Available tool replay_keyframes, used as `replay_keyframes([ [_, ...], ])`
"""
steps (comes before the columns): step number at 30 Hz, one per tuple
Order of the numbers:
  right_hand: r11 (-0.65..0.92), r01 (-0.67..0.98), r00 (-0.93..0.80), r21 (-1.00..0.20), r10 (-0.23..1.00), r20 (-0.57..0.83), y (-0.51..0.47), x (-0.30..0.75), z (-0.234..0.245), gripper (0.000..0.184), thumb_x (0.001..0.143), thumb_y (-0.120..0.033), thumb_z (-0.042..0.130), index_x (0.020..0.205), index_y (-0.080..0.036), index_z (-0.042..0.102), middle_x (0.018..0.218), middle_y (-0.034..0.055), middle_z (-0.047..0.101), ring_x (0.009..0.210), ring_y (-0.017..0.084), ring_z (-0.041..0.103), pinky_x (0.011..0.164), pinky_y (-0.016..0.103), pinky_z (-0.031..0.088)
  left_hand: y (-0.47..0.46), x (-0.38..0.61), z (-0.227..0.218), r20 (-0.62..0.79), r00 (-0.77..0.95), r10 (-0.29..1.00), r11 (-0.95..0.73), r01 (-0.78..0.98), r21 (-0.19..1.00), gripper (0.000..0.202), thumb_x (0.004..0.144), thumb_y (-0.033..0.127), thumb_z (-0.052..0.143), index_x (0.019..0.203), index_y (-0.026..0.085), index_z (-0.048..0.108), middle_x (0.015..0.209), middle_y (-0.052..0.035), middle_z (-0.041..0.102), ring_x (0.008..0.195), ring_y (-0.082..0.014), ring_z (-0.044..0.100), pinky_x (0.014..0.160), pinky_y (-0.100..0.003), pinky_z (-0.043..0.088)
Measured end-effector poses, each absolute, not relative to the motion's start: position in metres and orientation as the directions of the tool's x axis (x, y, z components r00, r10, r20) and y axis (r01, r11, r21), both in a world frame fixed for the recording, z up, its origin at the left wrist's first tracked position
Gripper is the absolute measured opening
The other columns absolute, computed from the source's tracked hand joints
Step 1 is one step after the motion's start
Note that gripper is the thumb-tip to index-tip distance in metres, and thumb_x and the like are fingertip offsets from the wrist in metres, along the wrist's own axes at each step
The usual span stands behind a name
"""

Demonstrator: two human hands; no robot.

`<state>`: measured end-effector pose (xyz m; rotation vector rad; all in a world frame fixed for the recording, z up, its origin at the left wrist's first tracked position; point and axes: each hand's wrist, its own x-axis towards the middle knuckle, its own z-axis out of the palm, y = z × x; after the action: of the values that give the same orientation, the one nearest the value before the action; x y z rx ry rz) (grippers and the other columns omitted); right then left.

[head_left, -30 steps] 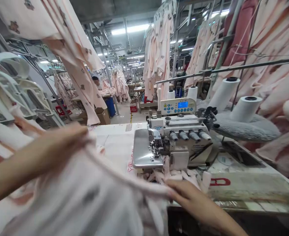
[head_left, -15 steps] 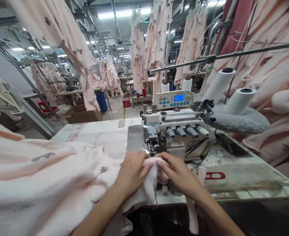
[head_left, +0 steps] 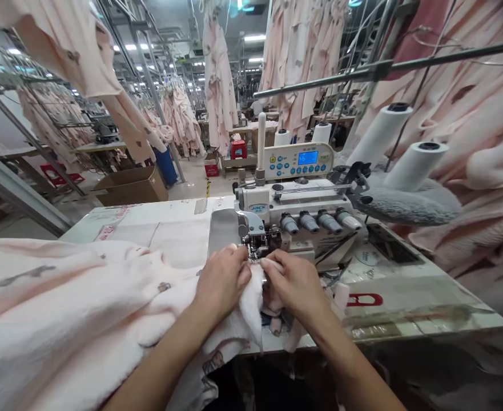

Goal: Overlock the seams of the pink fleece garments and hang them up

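1. My left hand [head_left: 223, 279] and right hand [head_left: 296, 282]: both grips pinch the fabric [head_left: 84, 297] edge.
2. Fabric drapes the counter's [head_left: 405, 297] front left; edge touches the machine [head_left: 298, 220] foot.
3. I've nudged both hands forward since before; edge looks seated.

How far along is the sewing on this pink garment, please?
Done: the pink fleece garment reaches the overlock machine at its presser foot. In hand: left hand and right hand pinch its edge. Left: seemingly the whole seam; most fabric lies left of the machine.
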<state>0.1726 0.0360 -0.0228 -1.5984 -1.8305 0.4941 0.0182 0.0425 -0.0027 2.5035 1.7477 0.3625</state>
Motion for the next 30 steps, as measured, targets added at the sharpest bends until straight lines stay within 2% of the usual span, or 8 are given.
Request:
replay_keyframes([
  [6,0.242,0.713,-0.13,-0.658,0.968,0.214,0.039,0.178,-0.022,0.025,0.088,-0.029,0.046,0.075,-0.021,0.065,0.066,0.0008,0.068,0.062,0.016,0.062,0.055,0.023,0.034,0.042,0.02,-0.004,0.166,0.297,0.94,-0.324,0.93,0.174,0.014,0.086,0.017,0.037,0.08,0.021,0.048,0.079,-0.0026,0.057,0.074,-0.021,0.054,0.066,-0.032,0.039],
  [11,0.236,0.748,-0.095,-0.62,0.963,0.252,0.038,0.175,-0.022,0.023,0.087,-0.027,0.046,0.074,-0.02,0.064,0.063,0.0009,0.067,0.058,0.016,0.061,0.054,0.023,0.034,0.047,0.022,-0.003,0.167,0.263,0.95,-0.293,0.936,0.193,0.013,0.085,0.017,0.037,0.078,0.021,0.048,0.077,-0.0022,0.056,0.073,-0.0209,0.054,0.065,-0.031,0.039],
  [22,0.279,0.777,-0.05,-0.564,0.921,0.386,0.034,0.168,-0.038,0.02,0.091,-0.024,0.042,0.08,-0.02,0.059,0.075,0.0023,0.068,0.071,0.018,0.063,0.061,0.025,0.036,0.04,0.03,-0.016,0.232,0.26,0.937,-0.265,0.964,-0.009,0.015,0.089,0.018,0.035,0.089,0.018,0.05,0.088,-0.0071,0.057,0.087,-0.0268,0.053,0.075,-0.04,0.04],
  [28,0.287,0.82,-0.013,-0.495,0.874,0.486,0.035,0.159,-0.052,0.025,0.094,-0.021,0.035,0.087,-0.017,0.059,0.077,0.0061,0.066,0.071,0.019,0.062,0.062,0.027,0.04,0.042,0.034,-0.015,0.222,0.225,0.949,-0.224,0.974,-0.029,0.018,0.089,0.016,0.034,0.095,0.014,0.051,0.093,-0.0112,0.057,0.088,-0.0286,0.052,0.078,-0.042,0.038],
  [30,0.3,0.823,0.0,-0.482,0.848,0.53,0.027,0.16,-0.054,0.025,0.094,-0.02,0.035,0.094,-0.016,0.06,0.085,0.0088,0.066,0.08,0.021,0.062,0.07,0.03,0.043,0.043,0.031,-0.012,0.22,0.235,0.947,-0.235,0.972,-0.026,0.02,0.09,0.018,0.033,0.096,0.013,0.051,0.096,-0.0122,0.057,0.09,-0.0288,0.051,0.079,-0.043,0.038],
])
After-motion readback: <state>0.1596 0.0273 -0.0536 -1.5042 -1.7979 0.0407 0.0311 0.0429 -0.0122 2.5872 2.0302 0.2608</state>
